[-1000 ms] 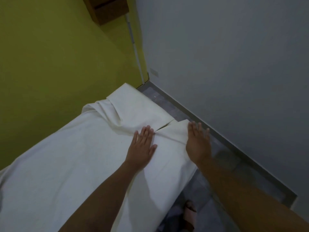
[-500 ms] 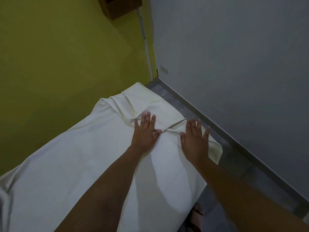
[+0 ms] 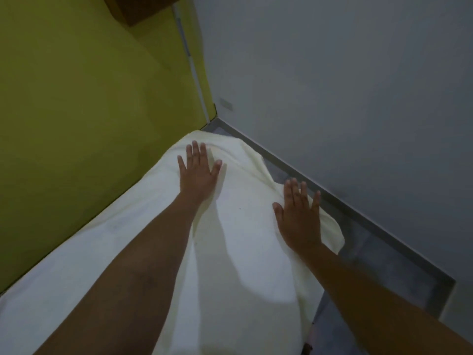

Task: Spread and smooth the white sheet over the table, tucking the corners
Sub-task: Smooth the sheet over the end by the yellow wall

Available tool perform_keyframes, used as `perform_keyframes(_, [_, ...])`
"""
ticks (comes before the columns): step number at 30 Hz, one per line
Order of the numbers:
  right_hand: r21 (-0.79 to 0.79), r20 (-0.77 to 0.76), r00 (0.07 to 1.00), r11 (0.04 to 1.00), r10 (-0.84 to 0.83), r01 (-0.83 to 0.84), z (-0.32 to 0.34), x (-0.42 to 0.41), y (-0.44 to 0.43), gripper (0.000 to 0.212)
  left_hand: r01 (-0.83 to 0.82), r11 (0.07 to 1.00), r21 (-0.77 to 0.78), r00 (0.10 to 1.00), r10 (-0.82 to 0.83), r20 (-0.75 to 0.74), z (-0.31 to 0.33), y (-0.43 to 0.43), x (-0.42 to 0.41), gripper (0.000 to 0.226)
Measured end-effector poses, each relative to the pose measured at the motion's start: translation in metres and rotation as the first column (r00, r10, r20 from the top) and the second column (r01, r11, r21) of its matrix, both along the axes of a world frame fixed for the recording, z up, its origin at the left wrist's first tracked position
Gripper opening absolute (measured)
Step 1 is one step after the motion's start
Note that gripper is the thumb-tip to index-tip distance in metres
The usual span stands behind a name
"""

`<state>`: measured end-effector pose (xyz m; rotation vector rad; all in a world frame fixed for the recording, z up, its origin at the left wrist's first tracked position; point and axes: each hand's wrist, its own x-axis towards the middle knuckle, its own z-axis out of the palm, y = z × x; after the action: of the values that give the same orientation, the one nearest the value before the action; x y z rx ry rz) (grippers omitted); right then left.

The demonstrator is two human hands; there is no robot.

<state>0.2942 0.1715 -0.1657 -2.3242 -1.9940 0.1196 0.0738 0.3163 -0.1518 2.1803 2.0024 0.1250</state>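
- At far end of worktop (image 3: 317, 311), near room corner: white sheet (image 3: 243, 252) draped over top, hanging over right edge.
- Left hand (image 3: 197, 172) now further out than half a second ago, flat by far left corner; fingers (image 3: 195, 149) spread, gripping nothing.
- Right hand (image 3: 299, 216) flat at right edge, fingers apart, pressing cloth, clamped on nothing.
- Fold and ridge seen earlier between hands now gone; only faint crease by left hand.
- Judged: smoothing of far end nearly done; loose flap (image 3: 332, 226) at right edge untucked, corner tuck outstanding.
- Yellow wall (image 3: 76, 111) hard against left side; tuck there not visible.
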Motion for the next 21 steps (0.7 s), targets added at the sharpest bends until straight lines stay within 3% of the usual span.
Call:
perform_keyframes(4, [-0.016,0.018,1.000,1.000,0.005,-0.005,-0.002,0.006,0.004,0.069,0.087,0.987,-0.135,0.996,-0.083,0.037,-0.020,0.001,0.002,0.070])
perform_keyframes(13, [0.021,-0.050,0.999,1.000,0.021,-0.020,-0.006,0.007,0.006,0.061,0.120,0.992,-0.029,0.993,-0.120,-0.004,-0.041,0.002,-0.009,0.070])
perform_keyframes(21, [-0.059,-0.080,0.996,0.997,0.035,-0.040,-0.001,0.032,-0.019,0.073,-0.108,0.994,-0.008,0.994,0.108,0.022,-0.044,-0.037,-0.007,0.069])
